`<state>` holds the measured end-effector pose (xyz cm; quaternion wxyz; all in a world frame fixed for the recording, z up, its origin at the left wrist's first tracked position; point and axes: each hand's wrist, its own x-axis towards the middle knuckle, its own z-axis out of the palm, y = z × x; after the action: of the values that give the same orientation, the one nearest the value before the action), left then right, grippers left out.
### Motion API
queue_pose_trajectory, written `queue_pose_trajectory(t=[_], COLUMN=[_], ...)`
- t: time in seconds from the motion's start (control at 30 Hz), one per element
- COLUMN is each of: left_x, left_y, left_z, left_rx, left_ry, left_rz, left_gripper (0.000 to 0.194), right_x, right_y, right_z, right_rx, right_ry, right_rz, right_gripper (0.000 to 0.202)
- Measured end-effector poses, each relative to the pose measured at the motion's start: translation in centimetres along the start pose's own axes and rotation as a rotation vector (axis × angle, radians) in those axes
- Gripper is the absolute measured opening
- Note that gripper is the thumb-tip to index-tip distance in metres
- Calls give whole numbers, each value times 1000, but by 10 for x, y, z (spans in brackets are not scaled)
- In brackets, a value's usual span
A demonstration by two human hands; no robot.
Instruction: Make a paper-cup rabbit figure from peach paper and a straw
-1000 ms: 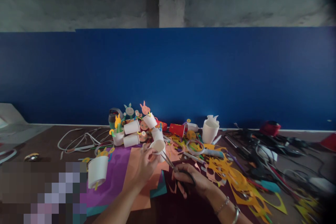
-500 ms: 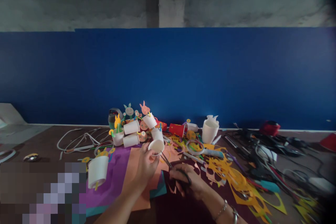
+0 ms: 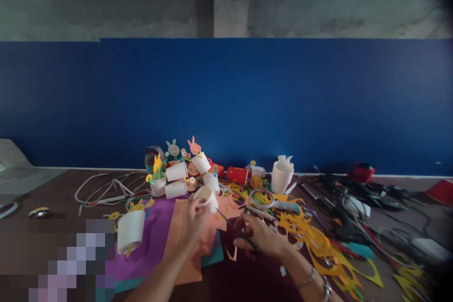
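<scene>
My left hand (image 3: 194,219) grips a small white paper cup (image 3: 211,199), its opening tilted to the side. In my right hand (image 3: 260,236) is a pair of dark-handled scissors (image 3: 231,225), its blades pointing up and left. The tips lie at or very near the cup's side; whether they touch it I cannot tell. Under both hands are sheets of orange paper (image 3: 184,245), purple paper (image 3: 150,231) and dark maroon paper (image 3: 244,273). Left of my left hand a white cup (image 3: 130,232) with yellow paper pieces and a straw lies upside down or tilted.
Decorated cups (image 3: 176,171) with paper animal heads are piled behind my hands. A white container (image 3: 282,174) stands at the back right. Yellow paper offcuts (image 3: 314,240) and a tape roll (image 3: 262,197) lie on the right. Dark cables (image 3: 375,198) tangle farther right, with a white cable (image 3: 92,193) at left.
The cup has turned in my left hand, so more of its outer side shows. The scissors and my right hand have shifted slightly right and down. A small white scrap now shows below my right hand.
</scene>
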<state>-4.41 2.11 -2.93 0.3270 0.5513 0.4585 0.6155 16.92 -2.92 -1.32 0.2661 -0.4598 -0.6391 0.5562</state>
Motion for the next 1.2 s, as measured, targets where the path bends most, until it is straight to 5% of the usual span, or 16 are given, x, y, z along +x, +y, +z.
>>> queue_pose_trajectory(t=[0.07,0.2,0.3,0.6,0.7,0.77,0.87,0.97,1.2], left_x=[3,0,-3,0,-1,-2,-2,-3,-1], left_y=[2,4,2,6,4,2,2,4,-4], left_z=[-3,1,5,-2,-3,-4,-3,-1,0], left_rx=[16,-49,-186,-298,-305,-301,-304,-321,-295], left_ry=[53,94,66,60,39,29,35,35,63], left_rz=[-2,7,-31,-57,-37,-26,-2,11,18], left_gripper=[16,32,53,63,60,60,60,58,54], right_x=[-3,-4,-2,6,4,5,19,46,100], right_y=[-3,-2,1,17,20,16,2,-10,-6], right_z=[-5,0,10,6,-3,-9,-20,-31,-41], right_rx=[-162,-650,-862,-634,-488,-457,-711,-980,-1111], right_ry=[58,450,566,402,186,58,232,522,569], right_rz=[15,-100,-162,3,17,66,75,71,128], right_gripper=[34,28,27,55,66,55,18,26,14])
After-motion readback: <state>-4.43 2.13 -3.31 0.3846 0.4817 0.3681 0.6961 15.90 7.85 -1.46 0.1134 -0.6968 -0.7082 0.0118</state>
